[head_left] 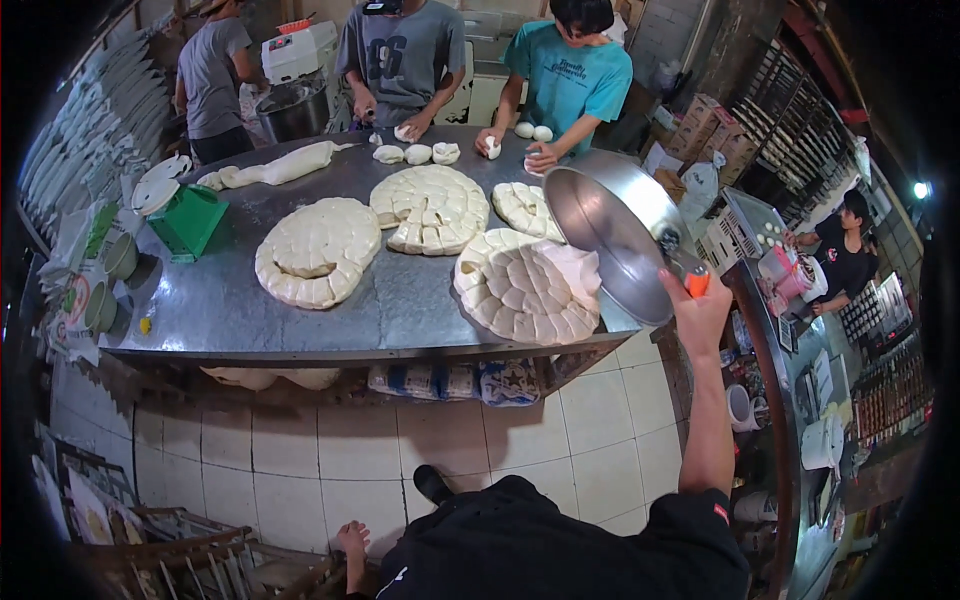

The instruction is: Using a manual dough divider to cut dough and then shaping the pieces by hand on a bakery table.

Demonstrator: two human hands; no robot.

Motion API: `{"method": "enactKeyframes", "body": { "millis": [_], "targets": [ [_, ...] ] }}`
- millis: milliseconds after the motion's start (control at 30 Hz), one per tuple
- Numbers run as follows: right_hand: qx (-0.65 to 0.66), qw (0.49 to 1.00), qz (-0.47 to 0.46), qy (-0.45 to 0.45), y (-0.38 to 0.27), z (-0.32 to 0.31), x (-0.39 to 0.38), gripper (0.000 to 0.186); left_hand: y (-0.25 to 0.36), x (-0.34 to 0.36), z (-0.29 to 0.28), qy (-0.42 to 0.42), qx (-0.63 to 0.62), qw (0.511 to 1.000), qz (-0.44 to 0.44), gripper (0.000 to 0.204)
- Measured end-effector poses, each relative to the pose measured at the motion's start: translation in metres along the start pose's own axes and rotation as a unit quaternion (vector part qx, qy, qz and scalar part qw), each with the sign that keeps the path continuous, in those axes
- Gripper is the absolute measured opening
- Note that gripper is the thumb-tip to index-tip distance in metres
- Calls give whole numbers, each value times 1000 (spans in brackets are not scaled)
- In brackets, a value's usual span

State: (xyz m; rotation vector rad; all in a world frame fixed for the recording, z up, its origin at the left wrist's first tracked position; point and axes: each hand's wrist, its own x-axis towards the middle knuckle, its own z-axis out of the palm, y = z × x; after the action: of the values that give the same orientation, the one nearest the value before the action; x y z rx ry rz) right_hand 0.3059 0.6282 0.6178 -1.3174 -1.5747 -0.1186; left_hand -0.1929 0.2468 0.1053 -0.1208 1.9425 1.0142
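At the table's right end, my right hand (697,312) is raised and closed round a handle with an orange end (697,281). A dark and metallic part beyond it overlaps the rim of a large round metal bowl (630,265), which is tilted on its side; I cannot tell whether they are joined. Left of the bowl lies a round slab of dough (525,290) marked into segments, with a loose pale flap at its right. My left hand (353,538) hangs low beside my body, holding nothing, fingers apart.
More dough rounds (318,250) and a long dough roll (285,167) lie on the metal table (220,325). A green scale (190,222) stands at the left. Two people across the table handle dough pieces; others work farther off. A wooden rack (190,560) is at lower left.
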Motion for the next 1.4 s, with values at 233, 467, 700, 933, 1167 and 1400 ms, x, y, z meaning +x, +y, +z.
{"method": "enactKeyframes", "body": {
  "millis": [233, 467, 700, 933, 1167, 1400],
  "targets": [
    [-62, 986, -139, -72, 76, 5, 23, 36, 2, -60, 95, -49, -38, 993, 98, 27],
    [-110, 966, -180, -151, 147, 0, 47, 33, -35, -162, 181, -84, -46, 983, 155, 28],
    [-142, 970, -112, -161, 156, -85, 78, 25, -163, -189, 169, -45, -38, 998, 16, 31],
    [138, 938, 81, -306, 140, -158, 35, 32, -166, -218, 158, -41, -169, 985, 9, 33],
    [341, 625, 314, -628, 11, -5, -95, 19, -29, -332, 169, -245, -576, 780, -21, 94],
    [300, 476, 314, -765, -98, 87, -379, 23, -226, -346, 73, -66, -735, 657, 150, 78]
  ]
}}
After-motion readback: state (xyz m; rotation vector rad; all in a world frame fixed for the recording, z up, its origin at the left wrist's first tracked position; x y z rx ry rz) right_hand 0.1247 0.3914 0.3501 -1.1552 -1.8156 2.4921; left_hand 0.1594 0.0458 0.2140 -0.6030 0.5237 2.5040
